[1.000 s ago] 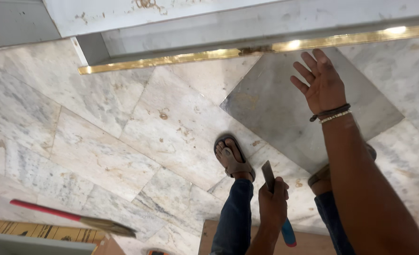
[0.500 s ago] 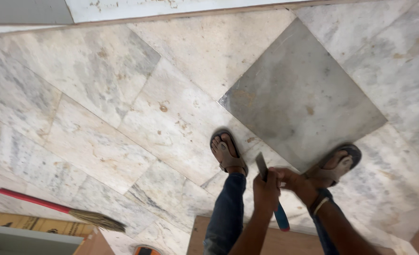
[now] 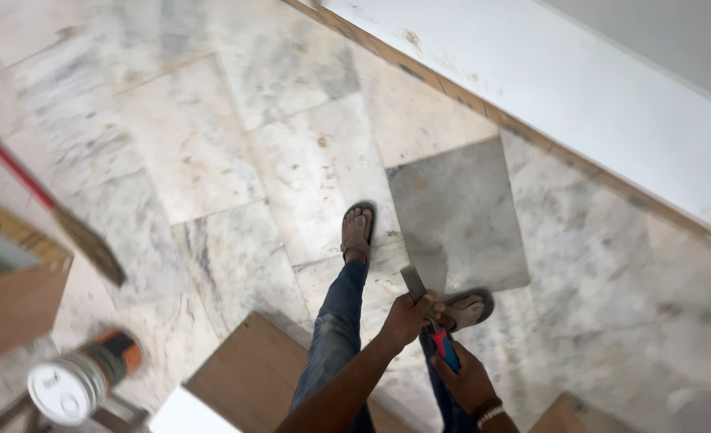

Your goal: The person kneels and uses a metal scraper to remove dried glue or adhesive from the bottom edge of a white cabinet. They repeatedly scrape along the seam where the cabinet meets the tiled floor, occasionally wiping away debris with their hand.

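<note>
I look down at my legs in blue jeans and sandals on a marble floor. My left hand grips the metal blade end of a scraper. My right hand, with a bracelet at the wrist, holds the same tool's red and blue handle from below. Both hands meet low in the view, above my right sandal. A loose grey tile lies on the floor just ahead, its near edge under my right foot. My left sandal stands beside the tile.
A broom with a red stick lies at the left. A tin with a white lid stands at the lower left beside a cardboard box. Wooden boards lie near my feet. A white wall base runs along the upper right.
My right hand has come down from its raised, spread position and now holds the scraper's handle together with my left hand. The view has turned, so the wall now runs diagonally at the right.
</note>
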